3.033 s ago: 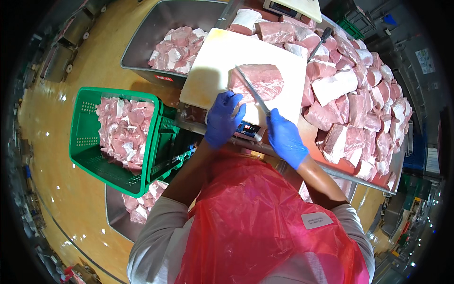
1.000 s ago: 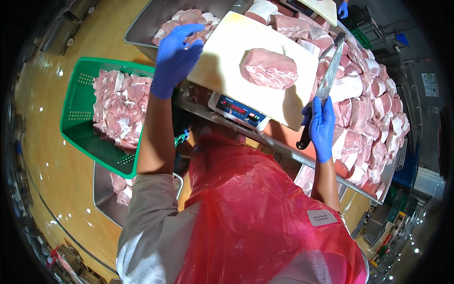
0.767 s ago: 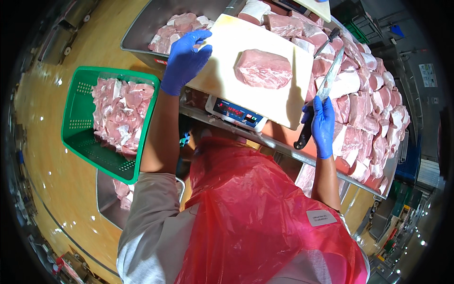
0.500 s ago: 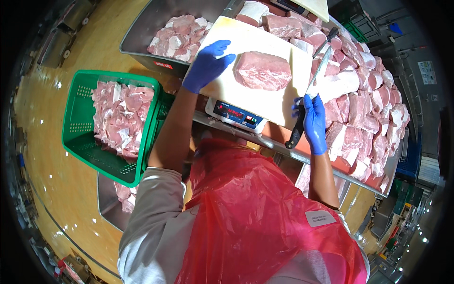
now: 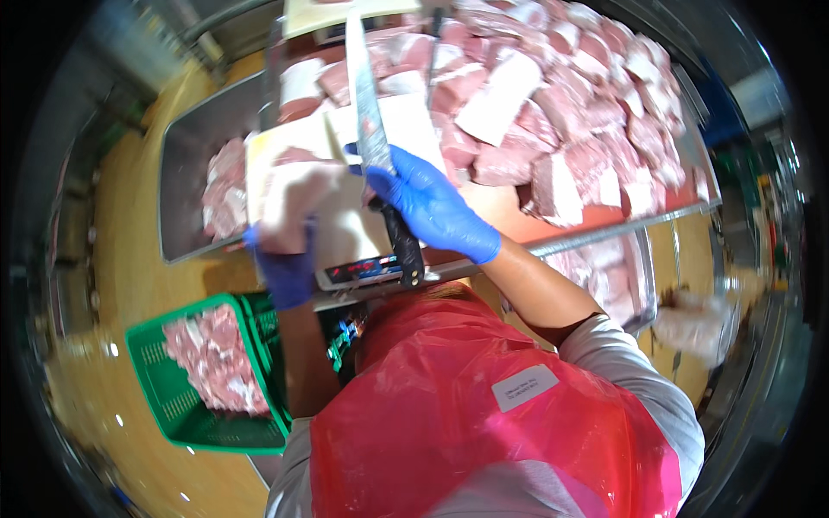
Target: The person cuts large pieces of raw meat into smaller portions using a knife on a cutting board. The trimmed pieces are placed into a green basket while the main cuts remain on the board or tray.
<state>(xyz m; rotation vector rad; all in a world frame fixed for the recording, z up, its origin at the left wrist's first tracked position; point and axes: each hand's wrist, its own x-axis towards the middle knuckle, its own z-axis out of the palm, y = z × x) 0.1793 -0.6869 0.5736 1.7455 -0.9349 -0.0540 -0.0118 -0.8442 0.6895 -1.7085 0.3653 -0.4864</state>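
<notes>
In my gloved right hand [image 5: 440, 207] is a long knife [image 5: 369, 104], its blade pointing away and its black handle slanting down past my palm. My gloved left hand [image 5: 285, 266], blurred by motion, grips the near end of a thick piece of pale pink meat [image 5: 298, 194]. That meat is tilted up over the left part of a white cutting board [image 5: 410, 121]. A scale [image 5: 363, 269] with a lit display shows at the board's near edge, partly behind the knife handle.
Many meat pieces [image 5: 574, 112] cover the orange-topped table [image 5: 492, 207] at right. A metal bin [image 5: 186, 164] with cut meat stands left, a green basket [image 5: 147, 363] of trimmings near left. Another board [image 5: 302, 17] lies at the far edge. A metal tub [image 5: 643, 268] holds meat below the table.
My left hand has taken hold of the meat and raised it from the board. My right hand has brought the knife inward over the board. The whole view has swung right.
</notes>
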